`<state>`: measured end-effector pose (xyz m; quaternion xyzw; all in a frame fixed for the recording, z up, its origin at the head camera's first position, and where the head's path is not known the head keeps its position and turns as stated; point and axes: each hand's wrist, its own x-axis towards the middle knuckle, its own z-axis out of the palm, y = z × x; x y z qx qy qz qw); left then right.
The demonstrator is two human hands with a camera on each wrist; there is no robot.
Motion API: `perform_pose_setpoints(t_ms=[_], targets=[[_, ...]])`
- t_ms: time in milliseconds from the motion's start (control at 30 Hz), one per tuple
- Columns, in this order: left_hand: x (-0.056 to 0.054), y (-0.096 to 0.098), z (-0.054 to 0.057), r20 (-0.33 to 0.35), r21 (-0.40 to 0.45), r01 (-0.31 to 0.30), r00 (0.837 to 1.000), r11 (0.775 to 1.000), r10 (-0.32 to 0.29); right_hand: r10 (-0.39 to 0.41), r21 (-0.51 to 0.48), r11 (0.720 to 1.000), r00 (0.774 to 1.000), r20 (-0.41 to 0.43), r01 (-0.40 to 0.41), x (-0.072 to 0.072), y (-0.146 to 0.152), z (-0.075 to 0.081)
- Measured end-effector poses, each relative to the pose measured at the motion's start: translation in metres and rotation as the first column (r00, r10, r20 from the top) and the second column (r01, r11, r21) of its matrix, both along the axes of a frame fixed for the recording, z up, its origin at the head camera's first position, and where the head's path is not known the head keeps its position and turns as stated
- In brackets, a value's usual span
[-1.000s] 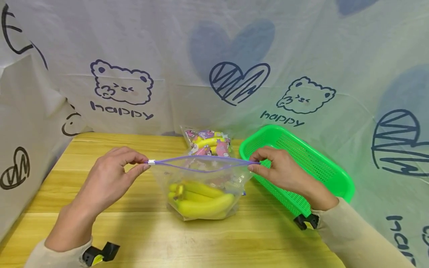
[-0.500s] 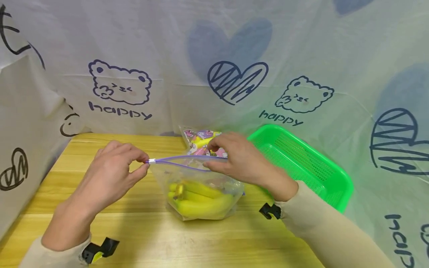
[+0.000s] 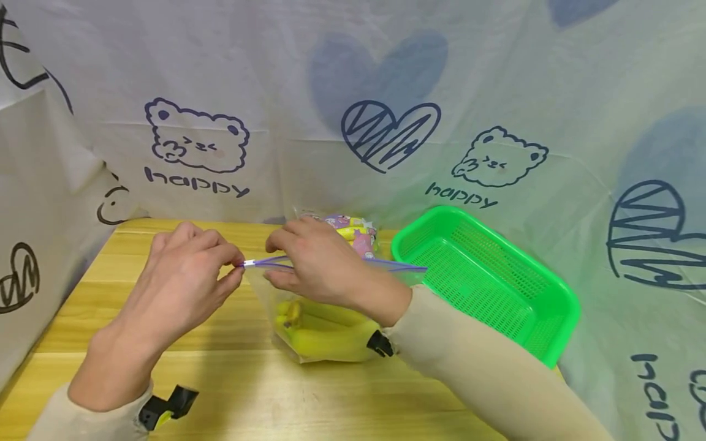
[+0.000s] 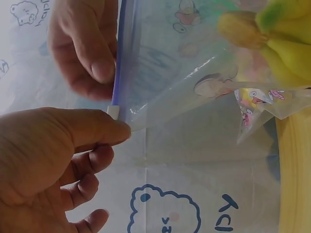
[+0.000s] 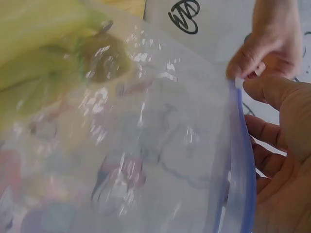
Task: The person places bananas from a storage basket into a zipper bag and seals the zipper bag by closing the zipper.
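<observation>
A clear zip bag [image 3: 262,291] with a purple zip strip stands on the wooden table [image 3: 265,404]. Yellow bananas [image 3: 325,342] lie inside it, partly behind the right forearm. My left hand [image 3: 184,288] pinches the bag's upper left corner between thumb and index finger, right at the white slider [image 3: 249,263]. My right hand [image 3: 325,260] reaches across the bag's top, its thumb and fingers spread to either side of the zip, a short way from the slider. In the right wrist view, the right thumb [image 5: 267,90] lies close to the slider.
Behind the zip bag sits another printed bag [image 3: 363,242] with yellow fruit in it, partly hidden by the right hand. A green plastic basket [image 3: 565,306] stands at the right. A white printed cloth [image 3: 287,79] hangs behind the table.
My right hand has let go of the bag's upper right corner and moved left along the zip towards the slider. The left hand keeps its pinch at the left corner.
</observation>
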<state>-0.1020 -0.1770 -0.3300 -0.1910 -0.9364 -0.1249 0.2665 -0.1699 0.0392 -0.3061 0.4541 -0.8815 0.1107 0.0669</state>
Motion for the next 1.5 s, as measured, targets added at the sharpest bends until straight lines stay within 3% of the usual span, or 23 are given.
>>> perform_pose_setpoints(t_ms=[300,800,1000,1267,1367,1500], targets=[[0.000,0.003,0.006,-0.001,-0.029,0.006,1.000,1.000,-0.006,0.009,0.065,0.998,0.998,-0.059,-0.005,0.001,-0.028,0.000],[-0.001,-0.001,0.006,-0.058,-0.094,0.054,0.997,0.994,-0.059,0.025,0.110,0.994,0.998,-0.057,-0.019,-0.002,-0.028,-0.002],[-0.002,-0.002,0.005,-0.037,-0.083,0.076,0.996,0.994,-0.079,0.054,0.089,0.995,0.998,-0.045,-0.050,-0.002,-0.021,-0.003],[-0.001,-0.004,0.008,0.113,-0.035,0.021,0.993,0.999,-0.017,0.048,0.069,0.997,0.999,-0.011,-0.047,-0.007,-0.008,-0.003],[-0.002,-0.001,0.006,0.106,0.006,0.057,0.993,0.998,-0.057,0.047,0.054,0.997,0.999,-0.017,-0.046,-0.006,-0.007,-0.003],[-0.005,0.002,0.001,0.026,0.051,0.115,0.993,0.992,-0.117,0.058,0.032,0.998,0.998,-0.030,-0.057,-0.006,-0.007,-0.005]])
